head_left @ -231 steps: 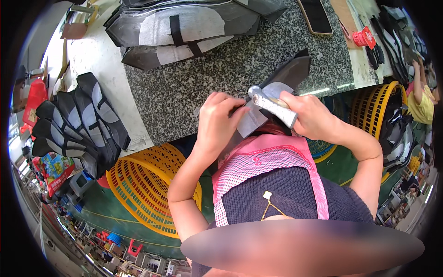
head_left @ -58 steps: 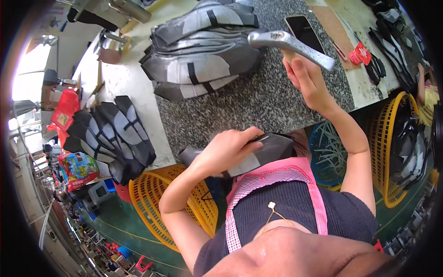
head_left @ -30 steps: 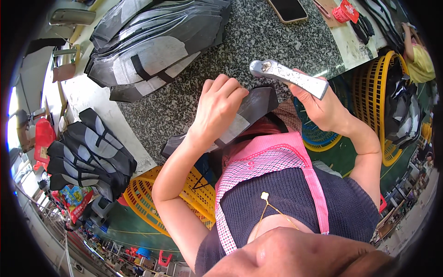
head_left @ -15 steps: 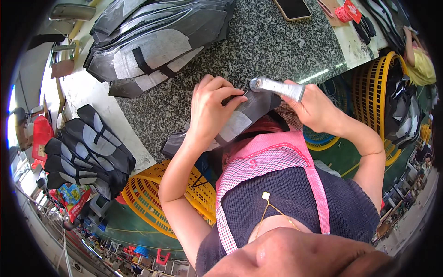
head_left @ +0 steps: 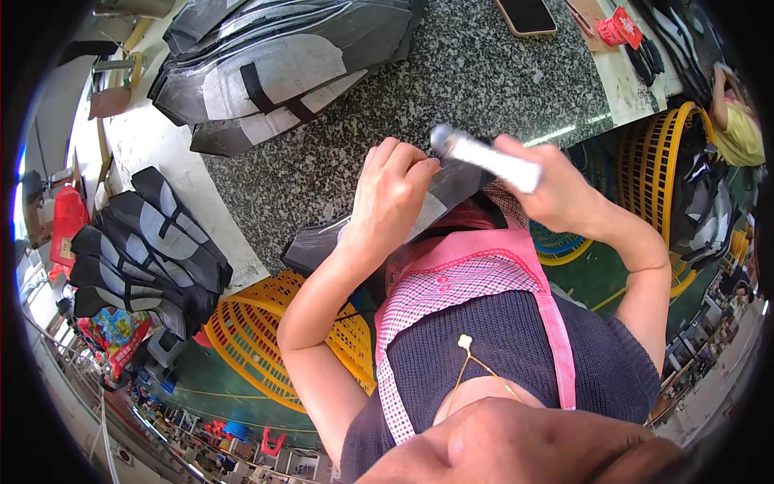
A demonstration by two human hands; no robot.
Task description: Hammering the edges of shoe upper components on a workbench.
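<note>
A dark grey flat panel with a lighter grey patch lies along the near edge of the granite slab, partly under my left hand. The fingers of that hand are closed, thumb and forefinger pinched at the panel's far edge. Just what lies between the fingertips is hidden. My right hand grips a hammer with a silver metal head, blurred by motion. Its rounded end hovers over the slab beside my left fingertips, not clearly touching anything. The hammer's handle is hidden in my fist.
A tall stack of similar panels covers the slab's far left. More dark pieces fan out at the left. A phone lies at the back. Yellow baskets stand below the table; another person sits far right.
My left hand has shifted slightly right and curled its fingers tighter at the panel's edge. The hammer has swung a little and turned in my right hand. The view has shifted slightly.
</note>
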